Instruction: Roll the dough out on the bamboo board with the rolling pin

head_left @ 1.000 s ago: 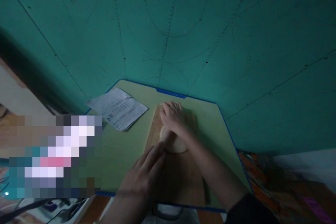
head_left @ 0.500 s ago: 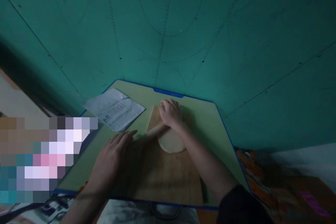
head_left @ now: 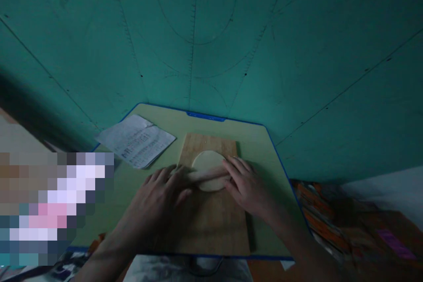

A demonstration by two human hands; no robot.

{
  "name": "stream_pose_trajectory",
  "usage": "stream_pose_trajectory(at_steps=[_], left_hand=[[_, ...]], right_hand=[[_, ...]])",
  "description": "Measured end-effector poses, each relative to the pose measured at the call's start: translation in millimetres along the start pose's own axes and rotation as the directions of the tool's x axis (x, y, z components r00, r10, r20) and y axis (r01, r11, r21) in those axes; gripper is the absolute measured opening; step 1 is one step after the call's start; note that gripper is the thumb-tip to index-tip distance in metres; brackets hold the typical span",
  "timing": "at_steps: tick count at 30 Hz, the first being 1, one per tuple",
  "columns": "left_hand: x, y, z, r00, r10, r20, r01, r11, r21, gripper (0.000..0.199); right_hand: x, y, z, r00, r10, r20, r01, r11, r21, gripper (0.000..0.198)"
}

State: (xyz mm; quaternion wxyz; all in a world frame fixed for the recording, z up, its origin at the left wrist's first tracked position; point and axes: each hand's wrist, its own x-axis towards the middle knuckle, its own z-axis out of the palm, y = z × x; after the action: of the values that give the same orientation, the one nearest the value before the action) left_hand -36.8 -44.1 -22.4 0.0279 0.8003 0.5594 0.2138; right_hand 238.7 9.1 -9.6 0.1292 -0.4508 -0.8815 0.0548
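A flat round sheet of dough point(head_left: 209, 157) lies on a wooden board point(head_left: 211, 229). Across the dough rests a rolling pin point(head_left: 205, 175), its right end slightly farther away than its left. My left hand point(head_left: 161, 196) is closed over the pin's left end, which its fingers mostly hide. At the right end, my right hand point(head_left: 246, 185) has its fingers laid over the pin, by the dough's right edge. Both palms face down.
The board sits on a pale table point(head_left: 264, 154) with a blue rim. A printed paper sheet point(head_left: 139, 141) lies at its left. Behind stands a green wall point(head_left: 211, 61). Boxes and other items point(head_left: 370, 233) are low on the right; a blurred patch covers the left.
My right hand has come back from the dough's far side to its right edge. The pin has turned from a steep slant to nearly crosswise. The view has shifted slightly.
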Motion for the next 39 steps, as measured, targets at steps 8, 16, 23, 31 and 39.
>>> stream_pose_trajectory(at_steps=[8, 16, 23, 31, 39], left_hand=[[103, -24, 18, 0.995, -0.1, -0.005, 0.099, 0.982, 0.159, 0.043], [151, -30, 25, 0.995, -0.094, 0.037, 0.087, 0.984, 0.158, 0.043], [65, -25, 18, 0.99, 0.127, 0.066, -0.136, 0.978, 0.16, 0.053], [30, -20, 15, 0.982, 0.184, 0.041, -0.188, 0.962, 0.199, 0.063], [100, -2, 20, 0.996, 0.064, 0.055, -0.077, 0.956, 0.284, 0.049]], right_hand=[[46, 28, 10, 0.986, 0.139, -0.089, -0.142, 0.989, -0.032, 0.037], [68, 48, 13, 0.971, 0.235, -0.038, -0.235, 0.972, 0.017, 0.046], [-9, -6, 10, 0.996, 0.064, -0.055, -0.064, 0.998, 0.003, 0.056], [-22, -30, 0, 0.994, 0.102, -0.05, -0.1, 0.994, 0.038, 0.05], [48, 12, 7, 0.973, 0.231, -0.01, -0.231, 0.971, -0.054, 0.046]])
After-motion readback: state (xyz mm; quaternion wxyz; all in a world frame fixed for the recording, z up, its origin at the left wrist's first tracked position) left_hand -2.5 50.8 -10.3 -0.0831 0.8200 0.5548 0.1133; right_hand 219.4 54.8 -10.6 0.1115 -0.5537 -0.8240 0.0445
